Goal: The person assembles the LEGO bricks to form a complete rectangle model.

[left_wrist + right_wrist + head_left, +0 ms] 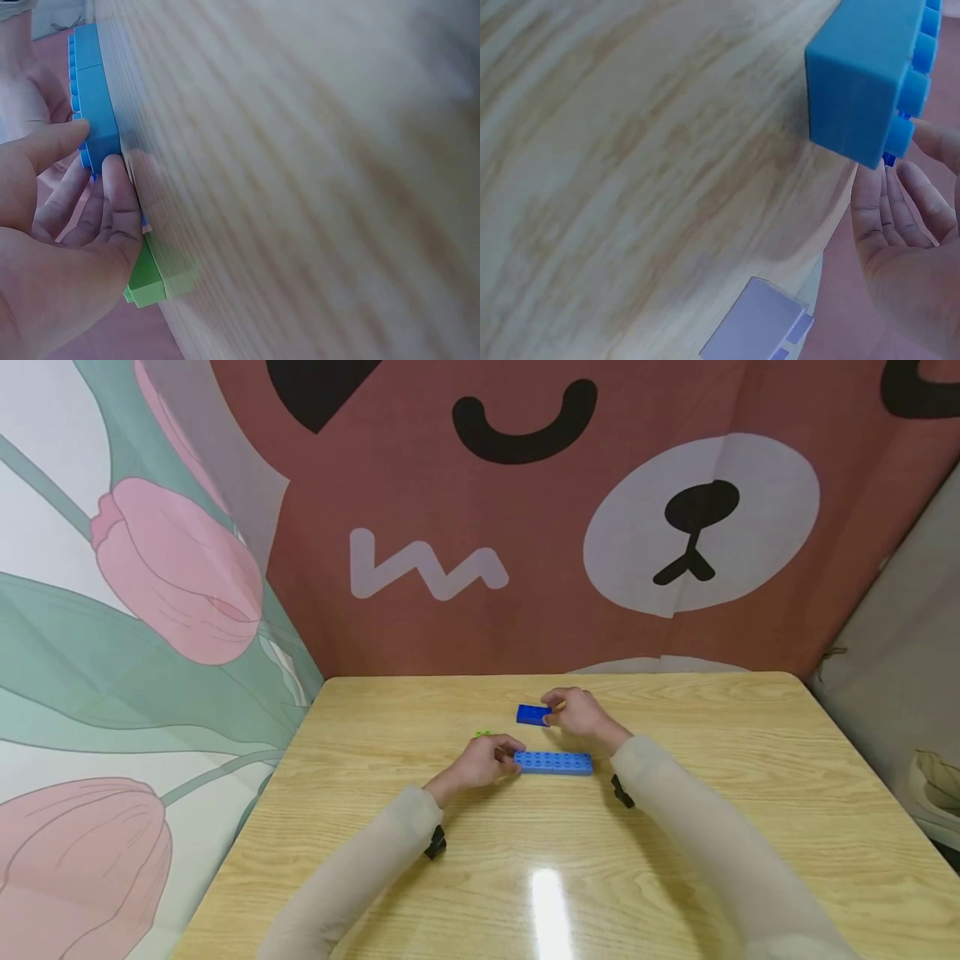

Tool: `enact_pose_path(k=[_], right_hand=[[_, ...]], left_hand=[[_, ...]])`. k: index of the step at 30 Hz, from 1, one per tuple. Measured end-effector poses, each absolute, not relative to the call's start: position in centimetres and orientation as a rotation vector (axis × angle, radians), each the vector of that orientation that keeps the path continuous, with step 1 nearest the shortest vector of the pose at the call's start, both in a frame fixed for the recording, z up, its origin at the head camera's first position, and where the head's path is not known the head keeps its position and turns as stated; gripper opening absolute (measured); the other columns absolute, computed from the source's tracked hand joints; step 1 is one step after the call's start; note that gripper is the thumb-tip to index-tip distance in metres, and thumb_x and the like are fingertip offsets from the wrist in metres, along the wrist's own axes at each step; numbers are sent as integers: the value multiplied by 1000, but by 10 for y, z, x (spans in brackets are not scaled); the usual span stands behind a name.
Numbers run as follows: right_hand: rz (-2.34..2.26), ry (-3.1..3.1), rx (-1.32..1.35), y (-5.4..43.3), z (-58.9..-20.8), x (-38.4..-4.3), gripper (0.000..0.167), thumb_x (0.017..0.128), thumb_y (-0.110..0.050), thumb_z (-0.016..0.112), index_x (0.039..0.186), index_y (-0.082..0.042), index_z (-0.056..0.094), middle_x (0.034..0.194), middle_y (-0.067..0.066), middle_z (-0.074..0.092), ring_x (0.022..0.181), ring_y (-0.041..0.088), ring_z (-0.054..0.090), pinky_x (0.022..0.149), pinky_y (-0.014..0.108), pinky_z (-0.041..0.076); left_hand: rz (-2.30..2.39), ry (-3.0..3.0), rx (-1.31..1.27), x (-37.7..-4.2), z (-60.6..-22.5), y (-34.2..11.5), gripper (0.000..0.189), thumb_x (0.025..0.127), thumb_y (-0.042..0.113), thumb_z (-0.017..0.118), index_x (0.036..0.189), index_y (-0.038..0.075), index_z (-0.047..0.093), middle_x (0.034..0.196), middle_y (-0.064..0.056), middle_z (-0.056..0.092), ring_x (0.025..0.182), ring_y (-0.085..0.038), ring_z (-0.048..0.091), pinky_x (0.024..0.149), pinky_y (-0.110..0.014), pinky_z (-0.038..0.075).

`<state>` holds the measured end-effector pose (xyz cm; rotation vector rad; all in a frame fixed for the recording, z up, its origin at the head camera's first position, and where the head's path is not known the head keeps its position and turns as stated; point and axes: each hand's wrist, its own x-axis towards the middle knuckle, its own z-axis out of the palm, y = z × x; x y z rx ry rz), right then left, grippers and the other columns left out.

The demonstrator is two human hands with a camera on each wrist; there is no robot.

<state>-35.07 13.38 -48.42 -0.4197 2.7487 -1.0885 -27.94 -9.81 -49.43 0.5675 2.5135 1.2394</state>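
Note:
Two light blue toy building bricks (555, 763) stand end to end in a row on the table, studs up, a seam showing between them. My left hand (480, 763) pinches the row's left end; in the left wrist view its thumb lies on the top edge of the blue brick (96, 97). Farther back, my right hand (579, 713) holds the right end of a dark blue brick (532, 715) between thumb and fingers. The right wrist view mostly hides that brick behind the light blue brick (862, 75).
A green brick (483, 733) peeks out behind my left hand and shows more fully in the left wrist view. A lavender brick (757, 322) lies near the table edge in the right wrist view. Printed cloth (420, 635) hangs behind the wooden table (360, 877).

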Motion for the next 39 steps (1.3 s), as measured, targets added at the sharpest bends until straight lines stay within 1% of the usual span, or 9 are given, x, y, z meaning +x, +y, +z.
enact_pose_path(k=[9,12,16,23,30,39], right_hand=[[-1066,2753,-386,126,-484,-351,40,94,-10,75,132,-2,66,125,16,66,113,32,63,96,45,50],[-1040,2768,-406,126,-484,-351,38,94,-10,75,131,-2,67,123,16,67,112,33,63,95,46,50],[-1021,2779,-410,126,-485,-352,36,94,-11,76,128,-3,69,120,15,68,110,32,64,94,45,50],[-1042,2767,-421,129,-487,-351,36,94,-11,75,128,-3,69,121,13,68,109,30,63,93,44,50],[-1066,2766,-413,131,-482,-349,35,94,-12,75,128,-3,69,121,12,68,108,30,64,90,43,52],[-1042,2772,-431,138,-478,-343,34,94,-14,75,127,-4,69,117,11,69,103,27,66,81,40,55]], left_hand=[[1255,2486,549,-279,-493,-98,28,92,1,75,120,8,72,105,-3,68,88,-13,64,63,-26,53],[1265,2481,557,-279,-494,-98,28,92,1,76,119,7,72,105,-3,68,87,-13,64,63,-25,53],[1255,2484,560,-280,-494,-99,28,92,2,76,120,9,72,105,-2,67,85,-11,64,62,-25,52],[1246,2498,587,-282,-497,-99,29,92,3,77,119,8,72,103,-3,68,85,-11,65,65,-25,53],[1238,2512,588,-281,-496,-99,29,91,3,77,119,8,72,103,-4,69,86,-12,66,66,-26,54],[1216,2527,591,-281,-495,-99,30,92,3,77,121,8,72,107,-5,69,87,-12,67,68,-25,54]])
